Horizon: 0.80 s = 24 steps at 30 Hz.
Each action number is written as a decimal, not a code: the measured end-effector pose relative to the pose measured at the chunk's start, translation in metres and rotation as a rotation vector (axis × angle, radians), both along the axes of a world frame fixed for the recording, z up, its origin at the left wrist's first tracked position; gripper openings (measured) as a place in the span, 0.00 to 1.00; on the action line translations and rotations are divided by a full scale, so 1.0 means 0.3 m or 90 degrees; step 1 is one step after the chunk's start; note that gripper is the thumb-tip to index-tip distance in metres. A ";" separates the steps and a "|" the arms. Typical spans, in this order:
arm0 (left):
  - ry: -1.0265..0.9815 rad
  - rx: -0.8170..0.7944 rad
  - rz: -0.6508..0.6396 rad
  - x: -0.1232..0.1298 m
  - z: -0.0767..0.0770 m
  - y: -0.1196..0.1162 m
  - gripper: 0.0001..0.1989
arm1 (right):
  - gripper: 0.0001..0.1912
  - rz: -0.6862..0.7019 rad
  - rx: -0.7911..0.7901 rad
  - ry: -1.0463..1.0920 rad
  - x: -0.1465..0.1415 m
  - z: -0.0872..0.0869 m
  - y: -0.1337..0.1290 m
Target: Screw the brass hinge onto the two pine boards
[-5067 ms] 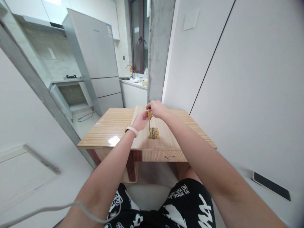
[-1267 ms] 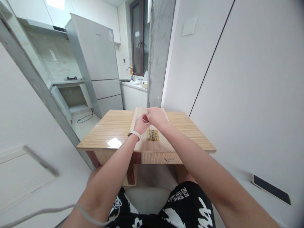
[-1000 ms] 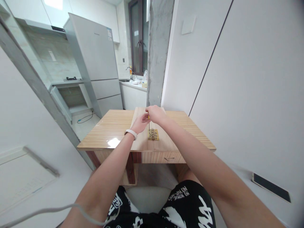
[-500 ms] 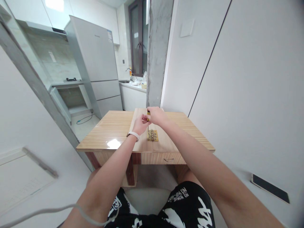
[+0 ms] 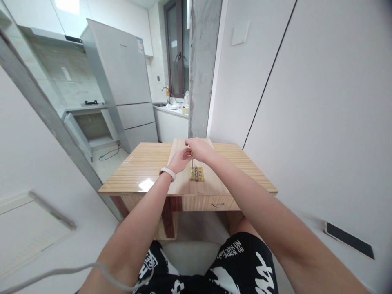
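A screwdriver (image 5: 192,162) with a yellow and black handle stands upright, its thin shaft reaching down to a brass hinge (image 5: 200,174). My right hand (image 5: 199,149) is closed over the handle from above and hides most of it. From the left, my left hand (image 5: 181,159) closes its fingers at the lower part of the handle. The hinge lies flat across the seam between two pale wooden boards (image 5: 179,185), with screws in its leaves. Where exactly the screwdriver's tip sits is too small to tell.
The boards lie on a striped wooden desk (image 5: 134,171) with a drawer (image 5: 202,203) at its front. To the right, a dark phone-like slab (image 5: 349,240) lies on a pale surface. Beyond the desk stand a fridge (image 5: 122,65) and a concrete pillar (image 5: 203,73). A grey cable (image 5: 76,269) crosses the lower left.
My right hand has turned on the screwdriver, its fingers now reaching further left and covering more of the handle. My left hand has shifted slightly. The hinge and boards stay in place.
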<state>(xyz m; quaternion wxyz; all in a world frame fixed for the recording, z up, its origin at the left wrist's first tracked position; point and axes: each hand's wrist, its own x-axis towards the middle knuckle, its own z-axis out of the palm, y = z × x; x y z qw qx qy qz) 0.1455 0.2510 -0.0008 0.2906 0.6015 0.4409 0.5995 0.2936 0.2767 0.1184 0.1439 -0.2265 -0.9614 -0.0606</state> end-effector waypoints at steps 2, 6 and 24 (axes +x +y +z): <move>0.001 0.006 0.037 0.000 -0.003 -0.001 0.15 | 0.17 0.036 -0.022 0.011 0.002 -0.008 0.008; 0.004 0.011 0.123 0.012 -0.011 -0.010 0.16 | 0.18 0.033 -0.048 0.042 0.007 -0.027 0.017; 0.345 -0.085 0.116 0.016 -0.124 -0.047 0.06 | 0.28 0.024 -0.119 -0.005 0.024 -0.043 -0.008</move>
